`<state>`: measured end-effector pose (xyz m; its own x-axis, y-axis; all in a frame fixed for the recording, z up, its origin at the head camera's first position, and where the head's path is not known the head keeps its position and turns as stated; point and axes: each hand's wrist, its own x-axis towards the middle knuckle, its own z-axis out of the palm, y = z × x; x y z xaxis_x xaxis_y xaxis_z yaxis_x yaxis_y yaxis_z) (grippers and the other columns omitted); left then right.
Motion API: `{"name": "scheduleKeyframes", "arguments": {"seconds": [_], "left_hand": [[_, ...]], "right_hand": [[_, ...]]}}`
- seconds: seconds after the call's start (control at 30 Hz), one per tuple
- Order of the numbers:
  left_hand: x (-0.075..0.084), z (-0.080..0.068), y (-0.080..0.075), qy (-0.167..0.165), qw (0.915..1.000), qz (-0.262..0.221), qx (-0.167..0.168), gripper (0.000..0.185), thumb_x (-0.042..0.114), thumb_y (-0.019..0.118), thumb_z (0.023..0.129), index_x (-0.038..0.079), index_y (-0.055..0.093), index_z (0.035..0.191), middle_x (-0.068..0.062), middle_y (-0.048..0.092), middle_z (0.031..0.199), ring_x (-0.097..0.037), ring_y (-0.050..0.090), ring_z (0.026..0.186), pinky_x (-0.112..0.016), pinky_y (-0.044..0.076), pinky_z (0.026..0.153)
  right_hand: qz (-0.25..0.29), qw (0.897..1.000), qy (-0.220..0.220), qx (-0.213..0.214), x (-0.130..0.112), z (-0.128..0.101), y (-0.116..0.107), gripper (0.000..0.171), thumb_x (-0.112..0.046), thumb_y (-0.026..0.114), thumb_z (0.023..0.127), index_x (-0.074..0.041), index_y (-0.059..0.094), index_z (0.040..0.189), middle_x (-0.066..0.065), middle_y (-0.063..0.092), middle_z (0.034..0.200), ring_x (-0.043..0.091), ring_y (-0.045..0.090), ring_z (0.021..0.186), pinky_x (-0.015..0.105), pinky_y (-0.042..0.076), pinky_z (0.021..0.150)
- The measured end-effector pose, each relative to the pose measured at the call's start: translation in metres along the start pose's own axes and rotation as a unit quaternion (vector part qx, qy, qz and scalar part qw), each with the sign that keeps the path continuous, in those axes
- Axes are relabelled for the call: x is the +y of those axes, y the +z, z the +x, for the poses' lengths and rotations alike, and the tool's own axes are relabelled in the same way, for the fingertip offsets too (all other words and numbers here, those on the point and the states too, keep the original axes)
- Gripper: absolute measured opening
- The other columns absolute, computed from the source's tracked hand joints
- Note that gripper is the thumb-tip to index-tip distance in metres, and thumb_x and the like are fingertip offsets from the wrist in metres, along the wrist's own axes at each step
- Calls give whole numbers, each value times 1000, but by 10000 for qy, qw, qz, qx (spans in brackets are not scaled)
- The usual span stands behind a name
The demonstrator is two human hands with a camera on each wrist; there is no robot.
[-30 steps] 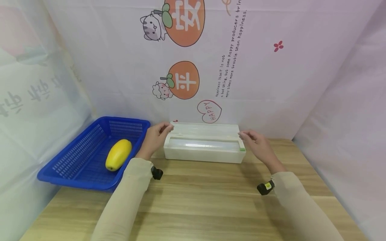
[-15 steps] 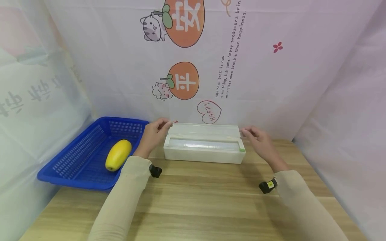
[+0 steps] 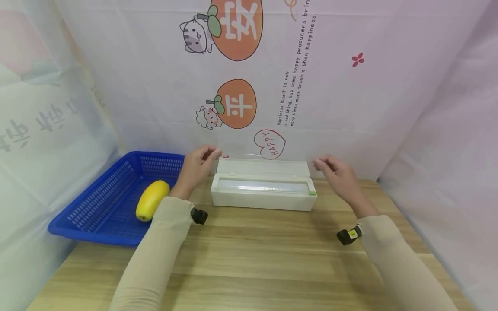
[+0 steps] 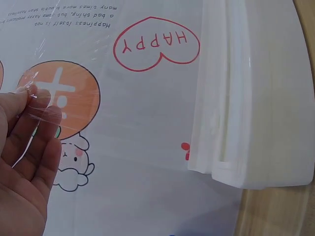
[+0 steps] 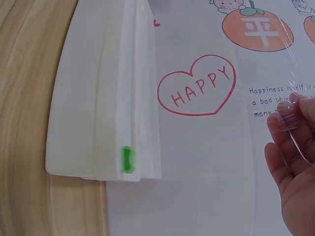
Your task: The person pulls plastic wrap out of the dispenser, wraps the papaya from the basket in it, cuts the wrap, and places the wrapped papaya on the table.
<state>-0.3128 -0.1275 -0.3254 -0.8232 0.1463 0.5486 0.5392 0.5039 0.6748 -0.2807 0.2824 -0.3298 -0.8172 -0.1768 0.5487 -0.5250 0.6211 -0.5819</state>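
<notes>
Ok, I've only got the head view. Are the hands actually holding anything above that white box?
Observer: Yes. The left wrist view shows the left hand pinching a corner of clear film between its fingers.
Operator: And the right?
Observer: In the right wrist view, the right hand pinches the film's other corner, which is crinkled where it is gripped.

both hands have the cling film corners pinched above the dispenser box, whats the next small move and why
Probably keep drawing the cling film up and away evenly. The left hand and right hand each pinch a corner just above the dispenser box, so only a short sheet is out, likely too little for the yellow fruit in the blue basket.
</notes>
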Motion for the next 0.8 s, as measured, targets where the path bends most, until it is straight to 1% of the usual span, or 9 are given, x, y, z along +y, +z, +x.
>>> {"name": "scheduleKeyframes", "arguments": {"seconds": [0.17,0.27,0.3,0.5,0.6,0.8], "left_hand": [[4,3,-4,273,9996,-11,31,32,35,54,105,9,70,112,-4,71,105,-17,63,96,-36,55,86],[9,5,-7,333,9994,17,45,32,35,54,105,8,70,113,-5,71,105,-17,63,96,-37,55,86],[10,6,-8,324,9995,14,43,33,35,54,105,7,70,113,-6,71,105,-18,63,97,-38,55,87],[19,11,-12,247,9996,10,109,33,37,54,104,10,70,112,-2,71,104,-17,63,97,-35,54,86],[23,14,-14,341,9993,-7,131,30,36,55,104,10,70,111,-2,70,103,-14,63,95,-33,54,86],[30,17,-20,600,9980,-84,174,26,31,57,103,9,70,108,-5,70,100,-14,63,92,-32,54,85]], "right_hand": [[-12,10000,-20,67,-5,3,-4,32,-29,50,107,-4,68,114,11,70,107,12,62,96,14,47,81],[-48,9999,-56,99,-8,4,-7,33,-28,50,107,-2,68,114,14,70,107,10,62,96,14,47,81],[-50,9999,-62,113,-9,5,-8,33,-28,50,107,-2,68,114,14,70,107,10,62,96,14,47,81],[-94,9997,-88,192,-16,8,-13,32,-28,51,107,-1,68,113,12,71,105,9,62,95,14,47,80],[-102,9996,-113,224,-19,11,-17,31,-28,51,107,-2,68,112,12,71,104,9,62,95,14,47,80],[-158,9994,-110,289,-24,14,-22,31,-28,51,106,-4,69,113,10,71,105,6,61,95,13,46,81]]}}
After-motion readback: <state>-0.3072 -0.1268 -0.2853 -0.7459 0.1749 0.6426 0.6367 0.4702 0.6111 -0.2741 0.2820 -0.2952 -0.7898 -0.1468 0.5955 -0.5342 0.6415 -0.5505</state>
